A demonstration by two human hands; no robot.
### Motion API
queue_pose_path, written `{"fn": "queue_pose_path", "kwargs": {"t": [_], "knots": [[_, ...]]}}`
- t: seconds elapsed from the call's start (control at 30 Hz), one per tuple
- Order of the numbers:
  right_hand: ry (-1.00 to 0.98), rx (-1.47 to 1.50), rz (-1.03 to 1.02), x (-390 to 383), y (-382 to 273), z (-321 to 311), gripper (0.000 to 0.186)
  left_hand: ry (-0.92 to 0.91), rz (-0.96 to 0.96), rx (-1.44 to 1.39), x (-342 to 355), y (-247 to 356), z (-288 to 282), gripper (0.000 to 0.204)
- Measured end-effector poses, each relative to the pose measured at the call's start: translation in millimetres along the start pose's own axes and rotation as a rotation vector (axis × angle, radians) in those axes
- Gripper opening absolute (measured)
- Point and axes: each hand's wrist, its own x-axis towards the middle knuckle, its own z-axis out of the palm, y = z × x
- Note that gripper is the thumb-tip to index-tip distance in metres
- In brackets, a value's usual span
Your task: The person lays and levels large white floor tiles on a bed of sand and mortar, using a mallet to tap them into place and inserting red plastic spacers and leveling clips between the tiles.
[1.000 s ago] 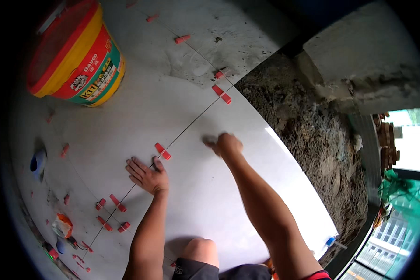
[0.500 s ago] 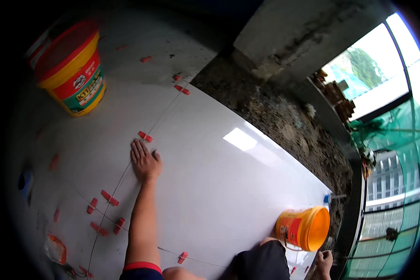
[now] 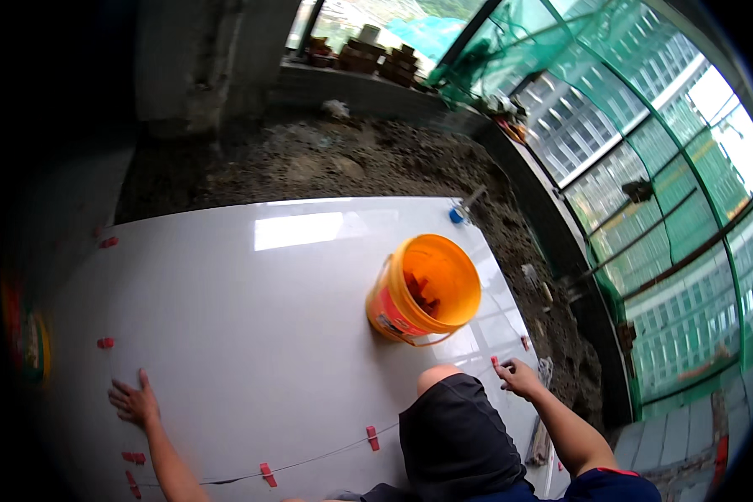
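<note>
My left hand [image 3: 134, 402] lies palm down on the glossy white tile floor [image 3: 201, 335], fingers spread and holding nothing. Closest to it are red tile-levelling wedges [image 3: 105, 343] along a joint. On the right, beside my bent knee, my right hand [image 3: 519, 378] pinches a small red tile-levelling wedge [image 3: 494, 361] between thumb and fingers, low over the tile joint. Whether that wedge touches the floor I cannot tell. Ahead of the knee stands an orange-yellow bucket [image 3: 378, 293], its mouth tipped toward me, with several red wedges [image 3: 422, 294] inside.
Other red wedges [image 3: 372, 437] sit along the near joint. A blue-capped object [image 3: 457, 215] lies at the tile's far corner. Rough dark mortar [image 3: 309, 159] borders the tiles, up to a low sill and green netting [image 3: 678, 201]. Another bucket [image 3: 35, 343] stands far left.
The view has swung right, bringing the orange bucket's contents into sight. My right hand now shows with a red wedge at its fingertips. My left hand stays flat on the tile, fingers now spread wider.
</note>
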Motion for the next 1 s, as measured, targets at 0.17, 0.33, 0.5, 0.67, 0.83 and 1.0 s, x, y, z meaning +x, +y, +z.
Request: {"fn": "queue_pose_path", "kwargs": {"t": [0.17, 0.33, 0.5, 0.67, 0.83, 1.0], "knots": [[0.019, -0.190, 0.152, -19.2, 113.9, 13.5, 0.040, 0.069, 0.038, 0.077, 27.6, -6.1, 82.9, 0.094], [-0.048, -0.156, 0.105, -17.4, 314.5, 88.6, 0.051, -0.348, 0.390, -0.649, 107.5, 64.0, 40.4, 0.087], [-0.245, 0.077, 0.507, -91.6, 320.2, 40.1, 0.052, -1.081, 0.877, -1.085, -225.6, 206.1, -80.2, 0.093], [0.138, 0.907, -0.001, -92.8, 126.9, -36.5, 0.044, -1.163, 0.913, -0.852, -347.1, 252.9, -234.9, 0.109], [0.393, 0.120, -0.933, -147.9, 66.5, -116.5, 0.017, -1.209, 0.907, -0.776, -415.1, 283.1, -235.8, 0.041], [0.256, 0.185, -0.897, -130.1, 94.2, -127.3, 0.016, -1.240, 0.993, -0.880, -455.6, 261.3, -260.3, 0.051]]}}
